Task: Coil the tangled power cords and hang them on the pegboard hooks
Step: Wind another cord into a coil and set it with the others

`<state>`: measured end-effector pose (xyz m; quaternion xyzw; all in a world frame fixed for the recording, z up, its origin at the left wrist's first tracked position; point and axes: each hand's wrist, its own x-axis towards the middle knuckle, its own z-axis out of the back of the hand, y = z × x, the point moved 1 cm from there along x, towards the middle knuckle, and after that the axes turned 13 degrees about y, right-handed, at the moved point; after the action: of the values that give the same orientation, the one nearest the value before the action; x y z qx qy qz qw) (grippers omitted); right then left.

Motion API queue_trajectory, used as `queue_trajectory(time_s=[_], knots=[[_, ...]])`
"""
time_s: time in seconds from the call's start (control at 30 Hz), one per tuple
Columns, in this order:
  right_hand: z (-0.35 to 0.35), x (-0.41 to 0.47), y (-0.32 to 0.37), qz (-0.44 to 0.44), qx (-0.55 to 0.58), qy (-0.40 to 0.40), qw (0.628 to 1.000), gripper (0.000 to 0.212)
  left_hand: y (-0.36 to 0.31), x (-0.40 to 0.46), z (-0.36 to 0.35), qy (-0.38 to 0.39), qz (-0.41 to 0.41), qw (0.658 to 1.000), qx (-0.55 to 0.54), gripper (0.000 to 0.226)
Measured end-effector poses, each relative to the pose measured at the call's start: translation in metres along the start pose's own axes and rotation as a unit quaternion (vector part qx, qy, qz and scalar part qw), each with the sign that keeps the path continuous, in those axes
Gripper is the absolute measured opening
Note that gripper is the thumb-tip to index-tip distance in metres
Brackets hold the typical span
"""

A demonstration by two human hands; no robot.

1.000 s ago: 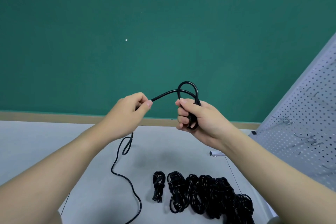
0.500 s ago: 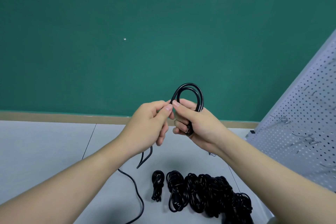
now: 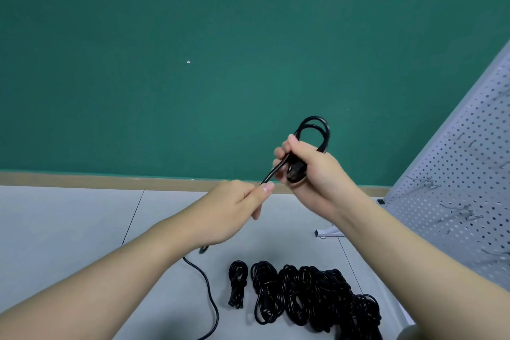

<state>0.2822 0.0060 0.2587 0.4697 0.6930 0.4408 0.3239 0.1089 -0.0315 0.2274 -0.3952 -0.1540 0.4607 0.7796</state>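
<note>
My right hand (image 3: 311, 171) grips a small coil of a black power cord (image 3: 314, 130), two loops standing up above the fist. From the fist the cord runs down-left to my left hand (image 3: 234, 207), which pinches it between thumb and fingers. The cord's free length (image 3: 209, 292) trails from under my left forearm down across the floor. A heap of black cords (image 3: 317, 298) lies on the floor below my hands. The white pegboard (image 3: 469, 188) leans at the right, with metal hooks (image 3: 461, 212) on it.
A green wall with a wooden baseboard (image 3: 110, 178) stands behind. The floor (image 3: 69, 229) is light grey tile. The pegboard's white foot (image 3: 328, 232) sits on the floor near my right forearm. One small separate cord bundle (image 3: 237, 284) lies left of the heap.
My left hand has slid down and left along the cord, away from my right hand. The coil in my right hand now shows two loops and has shifted right.
</note>
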Motion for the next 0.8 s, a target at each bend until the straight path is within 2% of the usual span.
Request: queue_trajectory(time_s=[0.07,0.17,0.23,0.3,0.37,0.4,0.53,0.6,0.7,0.8], knots=[[0.013,0.003,0.013,0.019,0.081,-0.043,0.996,0.03,0.01,-0.001,0.008,0.001,0.008,0.998,0.059,0.062],[0.041,0.004,0.034,0.067,0.216,-0.105,0.968,0.03,0.027,-0.005,0.029,-0.016,0.015,0.996,0.086,0.056],[0.056,0.002,0.04,0.086,0.234,-0.131,0.96,0.025,0.033,-0.01,0.041,-0.049,-0.004,0.996,0.079,0.049],[0.061,0.0,0.036,0.067,0.144,-0.134,0.978,0.022,0.031,-0.016,0.049,-0.082,-0.036,0.993,0.072,0.044],[0.054,-0.003,0.027,0.024,-0.003,-0.118,0.993,0.019,0.025,-0.023,0.053,-0.111,-0.066,0.989,0.07,0.043],[0.049,-0.005,0.023,0.0,-0.062,-0.108,0.992,0.025,0.021,-0.025,0.055,-0.127,-0.08,0.987,0.063,0.041],[0.03,-0.011,0.017,-0.099,-0.165,-0.036,0.981,0.079,0.009,-0.027,0.058,-0.215,-0.116,0.969,0.022,0.035],[0.022,-0.013,0.014,-0.143,-0.219,0.02,0.965,0.094,0.005,-0.025,0.057,-0.235,-0.126,0.964,0.001,0.033],[0.005,-0.019,0.005,-0.2,-0.312,0.138,0.919,0.068,0.004,-0.019,0.051,-0.236,-0.13,0.963,-0.007,0.032],[-0.006,-0.025,-0.003,-0.263,-0.33,0.223,0.879,0.054,0.005,-0.014,0.046,-0.222,-0.119,0.968,-0.014,0.03]])
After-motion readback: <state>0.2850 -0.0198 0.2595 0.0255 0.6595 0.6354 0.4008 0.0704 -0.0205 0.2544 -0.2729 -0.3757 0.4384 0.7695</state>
